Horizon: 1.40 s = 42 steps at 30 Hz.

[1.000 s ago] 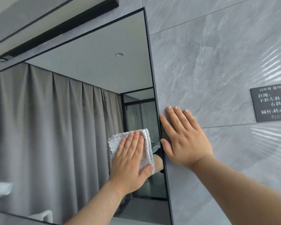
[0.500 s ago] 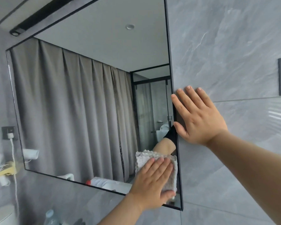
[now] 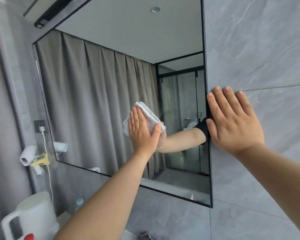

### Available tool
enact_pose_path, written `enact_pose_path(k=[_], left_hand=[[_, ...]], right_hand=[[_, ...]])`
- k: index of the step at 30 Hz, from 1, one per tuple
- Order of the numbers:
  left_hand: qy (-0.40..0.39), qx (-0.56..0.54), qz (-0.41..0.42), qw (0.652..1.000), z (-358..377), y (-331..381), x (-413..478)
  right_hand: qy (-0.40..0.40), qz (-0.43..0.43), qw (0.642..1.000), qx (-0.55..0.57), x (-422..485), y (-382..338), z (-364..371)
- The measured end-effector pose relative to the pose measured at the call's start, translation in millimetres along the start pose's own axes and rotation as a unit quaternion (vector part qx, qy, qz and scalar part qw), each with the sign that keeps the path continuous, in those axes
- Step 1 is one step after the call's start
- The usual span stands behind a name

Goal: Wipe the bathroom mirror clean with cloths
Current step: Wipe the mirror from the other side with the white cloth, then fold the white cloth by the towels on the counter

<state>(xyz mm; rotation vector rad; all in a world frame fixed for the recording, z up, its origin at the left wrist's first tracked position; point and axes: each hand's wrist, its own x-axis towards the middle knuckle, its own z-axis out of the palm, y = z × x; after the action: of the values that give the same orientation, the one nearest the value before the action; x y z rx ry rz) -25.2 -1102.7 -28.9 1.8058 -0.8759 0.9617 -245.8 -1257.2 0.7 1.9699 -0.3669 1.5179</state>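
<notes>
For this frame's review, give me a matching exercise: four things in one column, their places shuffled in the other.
1 cloth
2 right hand
3 kettle
4 hair dryer

A bottom-left of view
B flat on the wall tile right of the mirror
C pressed on the mirror under the left hand
D mounted left of the mirror

Pairs: 1-C, 2-B, 3-A, 4-D

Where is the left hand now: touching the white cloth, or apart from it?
Touching. The head view shows the left hand lying flat on the white cloth, pressing it against the mirror.
</notes>
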Motion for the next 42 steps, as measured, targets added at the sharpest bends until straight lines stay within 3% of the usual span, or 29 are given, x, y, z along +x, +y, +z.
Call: enact_pose_path(k=[4,8,13,21,27,38,42], left_hand=[[0.019,-0.035,-0.146,0.989,12,-48,-57],[0.045,-0.117,-0.329,0.936,23,-82,-102],[0.056,-0.138,-0.360,0.921,38,-58,-123],[0.013,-0.095,-0.188,0.977,76,3,-180],[-0.009,-0.048,-0.058,0.997,90,41,-206],[0.014,0.059,0.153,0.986,102,53,-225],[-0.013,0.052,0.228,0.972,98,47,-229]], right_hand=[[0.005,0.009,1.000,0.004,-5,-4,2],[0.005,0.010,1.000,-0.002,-6,-6,4],[-0.004,0.010,1.000,-0.012,-5,-5,5],[-0.005,0.012,1.000,-0.018,-5,-5,4],[-0.012,0.009,1.000,-0.021,-6,-5,3],[-0.024,0.002,0.999,-0.021,-5,-4,2],[-0.027,0.001,0.999,-0.017,-5,-5,0]])
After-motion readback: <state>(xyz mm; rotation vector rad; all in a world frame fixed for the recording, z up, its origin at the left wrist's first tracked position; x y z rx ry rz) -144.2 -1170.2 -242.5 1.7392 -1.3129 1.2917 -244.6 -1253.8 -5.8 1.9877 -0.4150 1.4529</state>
